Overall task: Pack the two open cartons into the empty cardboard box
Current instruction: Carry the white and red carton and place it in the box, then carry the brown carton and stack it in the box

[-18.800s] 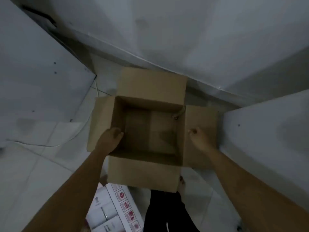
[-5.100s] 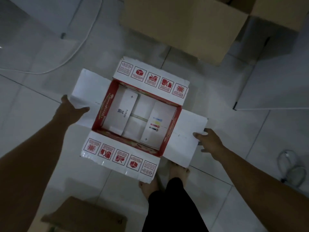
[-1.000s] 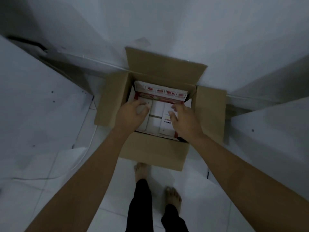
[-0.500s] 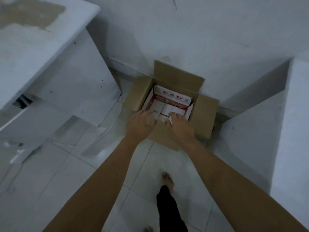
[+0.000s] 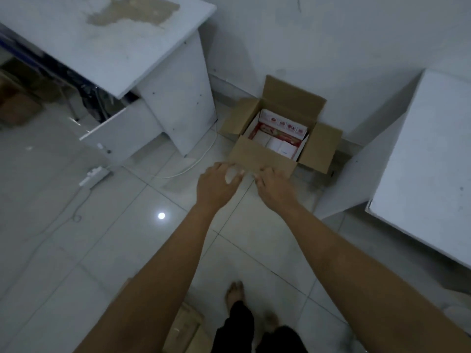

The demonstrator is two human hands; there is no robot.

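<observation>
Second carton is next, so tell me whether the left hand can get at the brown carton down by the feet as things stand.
Probably yes. The left hand is empty and open, clear of the cardboard box. The brown carton lies on the floor under the left forearm with nothing on it, though only part of it shows.

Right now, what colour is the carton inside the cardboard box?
Red and white carton, head view.

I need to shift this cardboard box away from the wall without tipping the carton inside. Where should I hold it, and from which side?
Take the cardboard box low on its two side walls, one hand each, coming from the near side. Its flaps splay open and would bend under a grip, and the far flap leans on the wall, so the back is closed off. Both hands are empty.
</observation>
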